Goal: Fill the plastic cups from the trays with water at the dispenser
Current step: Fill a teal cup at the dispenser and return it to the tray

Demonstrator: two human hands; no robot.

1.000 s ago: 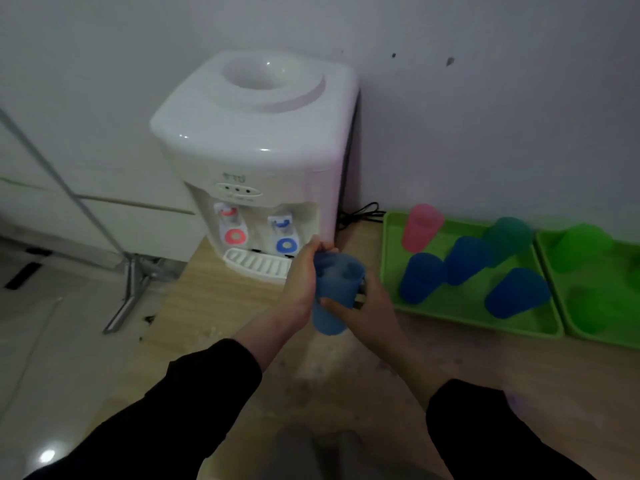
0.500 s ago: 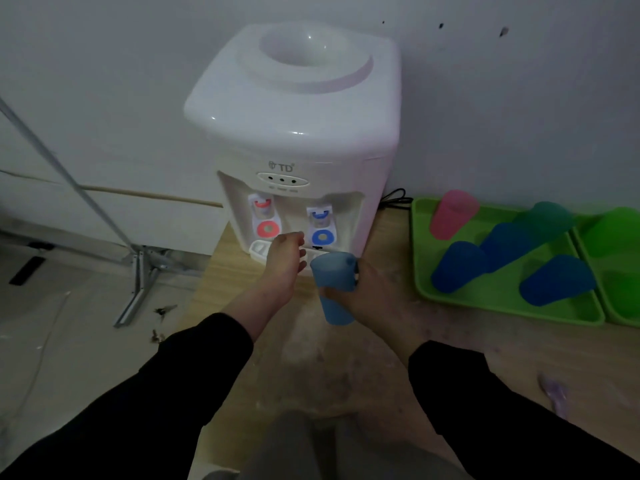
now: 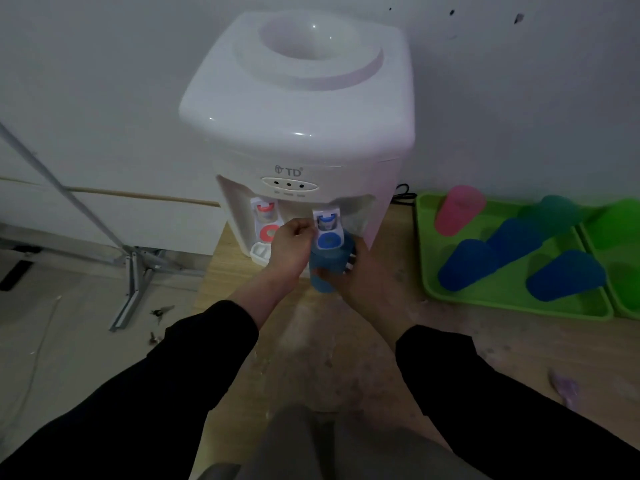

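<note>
Right hand (image 3: 363, 271), at frame centre, wraps around a blue plastic cup (image 3: 327, 268); its fingers close on the cup's far side, thumb on the near side. The cup stands upright, its mouth directly under the blue tap (image 3: 327, 226) of the dispenser, with the tap's round blue paddle overlapping the cup's upper rim. Left hand (image 3: 291, 242), just left of the cup, has its fingers curled and bunched together, the fingertips touching the left edge of the blue tap's white housing; whether they press or pinch it cannot be told. Both forearms wear black sleeves (image 3: 194, 358) that run to the lower corners of the frame.

Red tap (image 3: 266, 220) sits left of the blue tap, partly behind the left hand, above a white drip tray (image 3: 259, 252). The white dispenser (image 3: 298, 109) fills the upper centre, its open top recess empty of any bottle, standing on a wooden tabletop (image 3: 311, 358) against a pale wall.

At right of frame, a green tray (image 3: 512, 304) holds upturned cups: one pink cup (image 3: 457, 209) at its upper left, a teal cup (image 3: 554, 213), and three dark blue cups (image 3: 467, 265). A second green tray (image 3: 623, 306), touching the first at the far right edge, holds green cups (image 3: 620, 223). A metal stand (image 3: 135, 271) rests on the floor at left.
</note>
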